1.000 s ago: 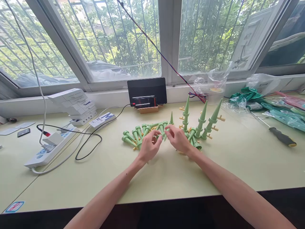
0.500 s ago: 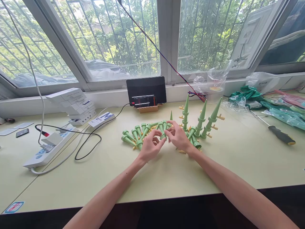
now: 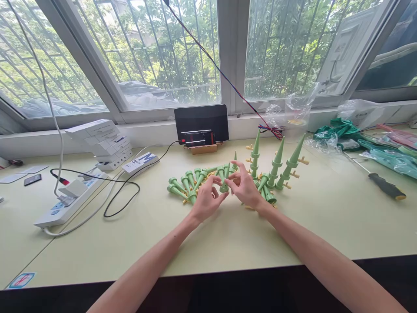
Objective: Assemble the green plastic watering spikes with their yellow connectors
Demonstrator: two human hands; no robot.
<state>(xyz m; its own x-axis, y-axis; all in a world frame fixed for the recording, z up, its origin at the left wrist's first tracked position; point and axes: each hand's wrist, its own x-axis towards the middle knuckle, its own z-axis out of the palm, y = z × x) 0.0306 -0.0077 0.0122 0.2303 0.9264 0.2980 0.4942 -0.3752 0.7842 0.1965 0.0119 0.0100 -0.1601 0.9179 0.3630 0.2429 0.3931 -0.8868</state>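
Note:
A green plastic plant watering spike [image 3: 224,188] is between my two hands, pointed end upward and base just above or on the table; I cannot tell which. My left hand [image 3: 208,198] closes on its left side with thumb and fingers. On the right, my right hand [image 3: 243,184] pinches it, fingertips near its upper part. Left of my hands lies a fan of similar spikes [image 3: 186,181] with yellow valves. To the right, several spikes are stacked into upright columns [image 3: 276,164], with a few lying at their foot [image 3: 267,194].
A tablet [image 3: 200,119] and a phone [image 3: 198,138] lean on a cardboard stand [image 3: 204,149] by the window. White boxes [image 3: 109,143] and a power strip [image 3: 70,200] with cables are at left. A screwdriver [image 3: 386,184] and green plastic bags [image 3: 339,132] lie at right.
The spike between my hands has turned a little, and its pointed tip shows more clearly above my fingers. Both hands stay almost in place; the whole view has shifted slightly.

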